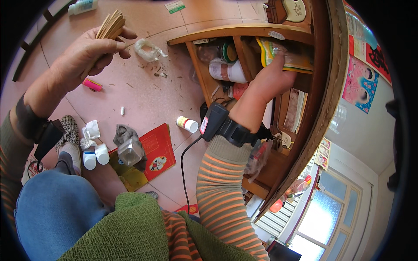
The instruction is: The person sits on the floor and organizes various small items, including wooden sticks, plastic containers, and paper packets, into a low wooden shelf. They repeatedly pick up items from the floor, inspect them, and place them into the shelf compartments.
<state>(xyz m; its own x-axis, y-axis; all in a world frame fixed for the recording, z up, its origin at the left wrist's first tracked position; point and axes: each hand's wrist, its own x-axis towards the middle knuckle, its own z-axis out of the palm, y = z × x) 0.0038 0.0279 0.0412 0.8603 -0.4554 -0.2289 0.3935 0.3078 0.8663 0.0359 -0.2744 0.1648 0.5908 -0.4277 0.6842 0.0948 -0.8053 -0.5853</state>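
My left hand (106, 49), raised at the upper left, grips a bundle of flat wooden sticks (112, 26) that fan out above the fingers. At the upper right, my right hand (274, 73) reaches into a compartment of a wooden cabinet (241, 31). It holds a clear plastic packet (295, 62) with yellow and green edging; some of its fingers are hidden. Left of that packet, beyond a wooden divider, a glass jar with a green-rimmed lid (228, 52) and a white bottle with a brown band (228, 71) lie on their sides.
On the tiled floor are a crumpled plastic bag (148, 50), a pink roll-shaped item (92, 84), a white pill bottle (187, 124), two white bottles (102, 154), a red folder (160, 146), a grey cloth (125, 133) and a clear container (131, 152). A cable (183, 166) hangs from my right wrist strap.
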